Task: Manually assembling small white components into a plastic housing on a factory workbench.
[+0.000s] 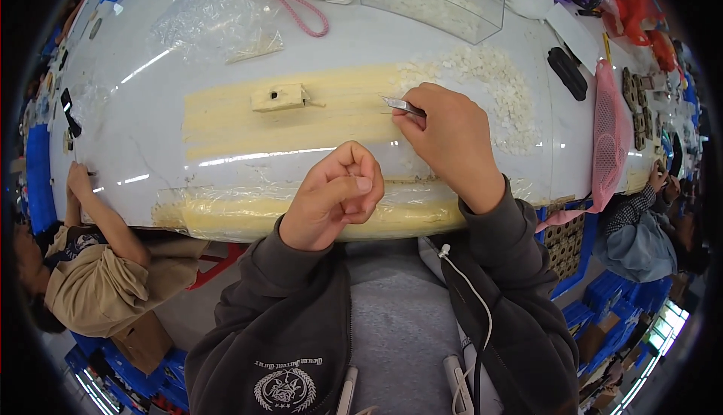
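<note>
My right hand (454, 138) pinches a pair of metal tweezers (407, 106), whose thin tips point left over yellow tape strips (339, 114) on the table. My left hand (337, 195) is curled closed near the table's front edge, thumb against the bent fingers. Whatever may lie inside it is hidden. On the strips, left of the tweezers, sits a small cream block (279, 98) with a dark round hole. Many small white pieces (501, 91) lie scattered beyond and to the right of my right hand.
A clear plastic box (493, 16) of white pieces stands at the back, near a pink cord loop (316, 23) and a clear bag (203, 23). Yellow padding (226, 215) wrapped in film runs along the front edge. A black case (567, 74) lies right; co-workers sit on both sides.
</note>
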Available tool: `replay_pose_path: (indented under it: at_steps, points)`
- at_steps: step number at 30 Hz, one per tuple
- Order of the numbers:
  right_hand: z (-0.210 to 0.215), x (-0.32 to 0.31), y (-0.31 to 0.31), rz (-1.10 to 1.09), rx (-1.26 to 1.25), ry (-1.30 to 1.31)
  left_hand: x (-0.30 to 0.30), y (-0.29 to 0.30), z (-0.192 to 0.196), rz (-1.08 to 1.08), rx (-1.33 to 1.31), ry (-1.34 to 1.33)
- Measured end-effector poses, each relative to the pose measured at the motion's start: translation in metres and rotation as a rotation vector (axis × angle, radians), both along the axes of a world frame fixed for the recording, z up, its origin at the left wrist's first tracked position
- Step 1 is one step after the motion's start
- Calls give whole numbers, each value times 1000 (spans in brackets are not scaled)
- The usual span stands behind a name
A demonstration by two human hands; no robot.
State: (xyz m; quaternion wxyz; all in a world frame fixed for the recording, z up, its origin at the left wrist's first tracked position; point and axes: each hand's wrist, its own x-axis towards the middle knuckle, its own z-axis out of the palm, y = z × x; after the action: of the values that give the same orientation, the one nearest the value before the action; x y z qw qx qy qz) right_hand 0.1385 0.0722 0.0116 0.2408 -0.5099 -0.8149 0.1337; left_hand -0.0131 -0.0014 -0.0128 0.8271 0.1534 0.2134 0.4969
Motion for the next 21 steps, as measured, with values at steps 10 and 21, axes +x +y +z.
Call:
replay_pose_path:
  at_steps: [10,21]
  points:
    - [8,-5,28,94,-214,-193,-3,0,7,-56,58,364]
    - [28,9,9,204,-622,192,5,1,14,-13,137,689]
